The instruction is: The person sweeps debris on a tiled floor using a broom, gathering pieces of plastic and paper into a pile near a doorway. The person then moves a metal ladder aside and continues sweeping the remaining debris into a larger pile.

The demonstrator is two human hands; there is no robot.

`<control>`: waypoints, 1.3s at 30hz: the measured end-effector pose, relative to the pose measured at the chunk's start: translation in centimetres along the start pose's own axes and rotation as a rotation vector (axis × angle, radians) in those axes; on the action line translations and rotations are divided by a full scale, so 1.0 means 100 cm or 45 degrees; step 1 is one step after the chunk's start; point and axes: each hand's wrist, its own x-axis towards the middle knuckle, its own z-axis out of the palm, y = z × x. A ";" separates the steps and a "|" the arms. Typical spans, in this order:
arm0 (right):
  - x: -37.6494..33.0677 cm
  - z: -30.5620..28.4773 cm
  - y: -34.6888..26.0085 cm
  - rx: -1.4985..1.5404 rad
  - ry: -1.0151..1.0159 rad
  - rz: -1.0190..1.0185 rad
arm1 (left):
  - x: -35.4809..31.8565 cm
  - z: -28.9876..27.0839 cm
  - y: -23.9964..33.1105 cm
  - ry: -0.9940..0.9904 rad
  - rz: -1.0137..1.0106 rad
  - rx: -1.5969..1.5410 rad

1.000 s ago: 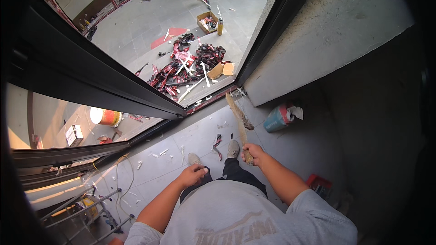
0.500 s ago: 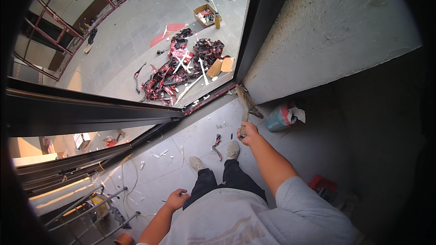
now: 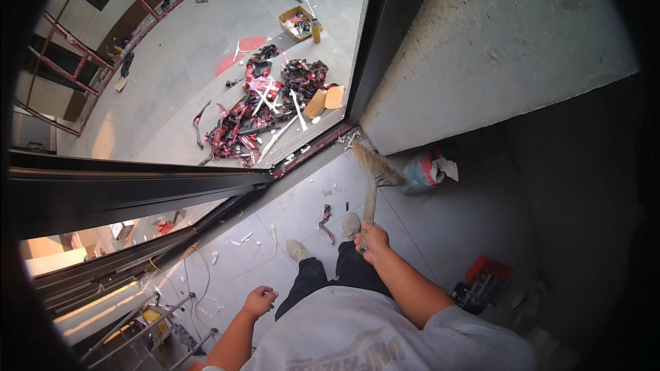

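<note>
Right hand [image 3: 372,240] is gripping the brush [image 3: 375,177] by the lower end of its handle, fingers wrapped tight around it. Brush is pointing up and away from the person, long axis running from the fist toward the wall [image 3: 495,48] corner, bristles fanning out at the far end, just by the foot of the dark window frame [image 3: 385,27] and the track [image 3: 309,154]. Bristle tips are sitting near the floor [image 3: 289,213] debris there; contact is too small to tell. Left hand [image 3: 259,299] is hanging empty, fingers loosely curled, low beside the trouser leg. A blue bucket [image 3: 417,174] is standing just right of the bristles.

Versus half a second ago: brush is reaching farther forward, head now fully at the corner; left hand is sitting higher and closer to the body.
</note>
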 end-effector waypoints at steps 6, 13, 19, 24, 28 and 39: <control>0.090 0.083 -0.028 0.330 0.078 0.089 | 0.002 -0.004 -0.014 0.016 0.001 -0.116; 0.145 0.107 -0.008 -0.357 0.153 0.188 | -0.009 -0.003 -0.049 0.030 -0.058 -0.154; 0.076 0.012 0.052 -0.836 0.089 0.064 | 0.003 -0.003 -0.087 -0.004 -0.136 -0.220; -0.002 -0.022 0.044 -0.729 0.177 -0.038 | 0.016 -0.010 -0.102 0.014 -0.117 -0.308; 0.058 -0.019 0.038 -0.440 0.091 -0.055 | 0.014 -0.011 -0.106 0.001 -0.114 -0.307; 0.076 0.013 0.047 -0.625 0.295 -0.008 | 0.003 -0.004 -0.113 0.035 -0.117 -0.361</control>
